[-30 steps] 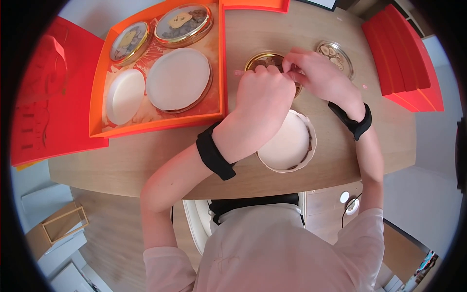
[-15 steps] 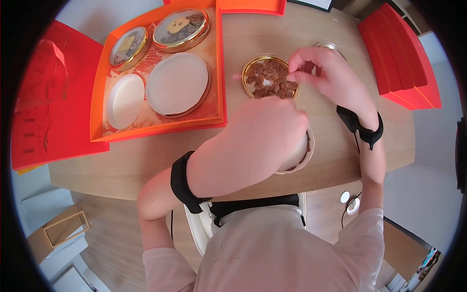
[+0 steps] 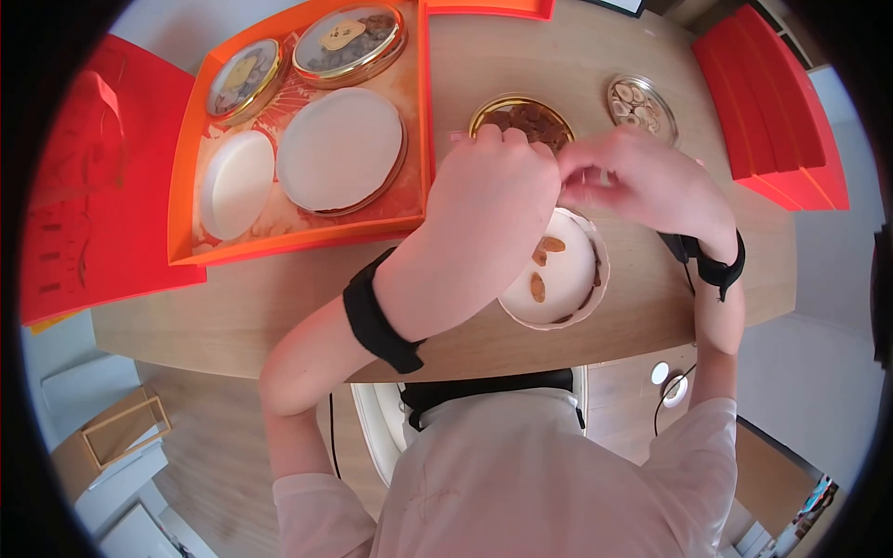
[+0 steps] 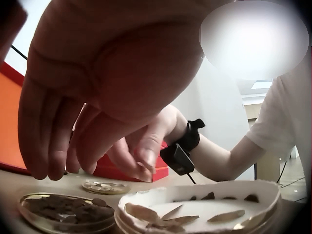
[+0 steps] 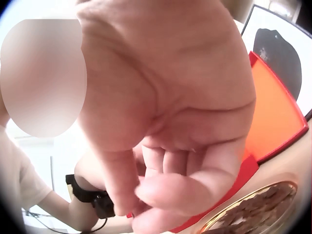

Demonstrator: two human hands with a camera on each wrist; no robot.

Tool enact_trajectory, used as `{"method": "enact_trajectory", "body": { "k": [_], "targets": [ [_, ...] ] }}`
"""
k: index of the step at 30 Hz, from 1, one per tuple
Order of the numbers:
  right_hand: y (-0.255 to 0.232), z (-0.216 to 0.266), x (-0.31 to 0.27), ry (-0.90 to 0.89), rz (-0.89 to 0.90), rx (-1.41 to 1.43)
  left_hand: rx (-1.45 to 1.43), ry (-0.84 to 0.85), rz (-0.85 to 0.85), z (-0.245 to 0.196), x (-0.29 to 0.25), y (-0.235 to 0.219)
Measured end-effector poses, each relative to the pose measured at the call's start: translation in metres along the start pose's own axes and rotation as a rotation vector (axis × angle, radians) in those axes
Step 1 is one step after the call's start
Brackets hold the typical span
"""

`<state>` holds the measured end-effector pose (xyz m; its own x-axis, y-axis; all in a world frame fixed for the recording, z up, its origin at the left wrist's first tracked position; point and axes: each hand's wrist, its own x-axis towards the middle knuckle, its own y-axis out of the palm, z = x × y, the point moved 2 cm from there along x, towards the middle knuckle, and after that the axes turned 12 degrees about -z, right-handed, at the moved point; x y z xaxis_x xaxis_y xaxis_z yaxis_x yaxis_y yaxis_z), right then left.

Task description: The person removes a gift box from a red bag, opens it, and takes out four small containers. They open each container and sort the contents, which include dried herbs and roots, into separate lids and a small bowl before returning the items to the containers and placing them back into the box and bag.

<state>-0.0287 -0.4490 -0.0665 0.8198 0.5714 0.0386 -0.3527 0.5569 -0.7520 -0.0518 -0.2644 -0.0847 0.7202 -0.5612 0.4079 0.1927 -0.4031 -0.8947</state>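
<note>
My left hand [image 3: 493, 191] is over the near side of a gold-rimmed round dish [image 4: 63, 209] of thin brown slices. Its fingers [image 4: 56, 146] hang down loosely, with nothing visible between them. Beside it, my right hand [image 3: 642, 181] hovers close to the left fingertips, fingers loosely bent and thumb near the index finger; no item shows in its grasp. Below both hands stands a shallow white round container [image 3: 567, 302]. Several amber slices [image 3: 538, 286] lie on its white base, and darker pieces [image 4: 209, 196] line its inner wall. The left hand covers part of the container in the head view.
An orange gift box [image 3: 423, 139] on the left holds two lidded gold tins [image 3: 349, 42] and white round pieces [image 3: 339, 153]. A clear dish of pale slices [image 3: 642, 107] sits at the back right. Red boxes [image 3: 772, 102] stand at the table's right edge, a red bag [image 3: 84, 195] at far left.
My left hand went down over the white container and back up toward the gold dish. Amber slices now show in the container. The right hand has moved down, nearer the container.
</note>
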Motion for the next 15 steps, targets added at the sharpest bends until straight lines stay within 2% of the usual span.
{"method": "enact_trajectory", "body": {
  "k": [2,6,9,12,15],
  "targets": [
    [-0.001,-0.008,0.005,0.073,-0.123,-0.134,0.067,-0.008,0.065,-0.003,0.002,0.009],
    [0.010,-0.018,0.011,0.053,-0.248,-0.345,0.081,0.002,0.148,-0.007,0.007,0.014],
    [0.014,-0.020,0.011,0.041,-0.213,-0.426,0.083,0.006,0.176,-0.008,0.008,0.014],
    [0.014,-0.019,0.012,0.081,-0.163,-0.410,0.108,-0.023,0.080,-0.007,0.007,0.027],
    [0.016,-0.022,0.012,0.092,-0.196,-0.376,0.179,0.006,0.083,-0.006,0.010,0.026]
  ]
}}
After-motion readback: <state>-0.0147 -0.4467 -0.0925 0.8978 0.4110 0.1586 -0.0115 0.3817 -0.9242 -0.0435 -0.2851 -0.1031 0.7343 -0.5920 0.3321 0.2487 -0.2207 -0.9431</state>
